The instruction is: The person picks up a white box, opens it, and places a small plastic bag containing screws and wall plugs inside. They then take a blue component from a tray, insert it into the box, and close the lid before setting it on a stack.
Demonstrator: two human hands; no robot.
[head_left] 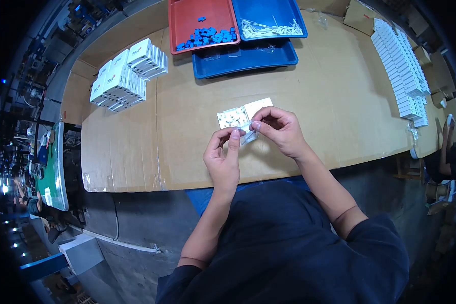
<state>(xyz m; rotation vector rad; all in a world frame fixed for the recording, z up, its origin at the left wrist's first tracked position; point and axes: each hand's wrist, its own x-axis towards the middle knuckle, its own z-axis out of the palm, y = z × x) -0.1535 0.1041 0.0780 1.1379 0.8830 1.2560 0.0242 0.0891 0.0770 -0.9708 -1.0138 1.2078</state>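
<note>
My left hand (pixel 224 151) and my right hand (pixel 281 130) meet above the front middle of the table. Between them they pinch a small clear plastic bag (pixel 246 136), thumb against fingers on each side. What the bag contains is too small to tell. Just behind my fingers lie two white square plastic pieces side by side: a white housing (pixel 231 116) with small dark details inside, and a plainer white cover (pixel 262 103), partly hidden by my right hand.
A red tray (pixel 202 15) holds small blue parts; a blue tray (pixel 294 15) holds thin white pieces. Another blue tray (pixel 245 68) sits in front. White boxed units (pixel 119 78) are stacked left, and long white stacks (pixel 403 76) stand right. Cardboard (pixel 339 116) covers the table.
</note>
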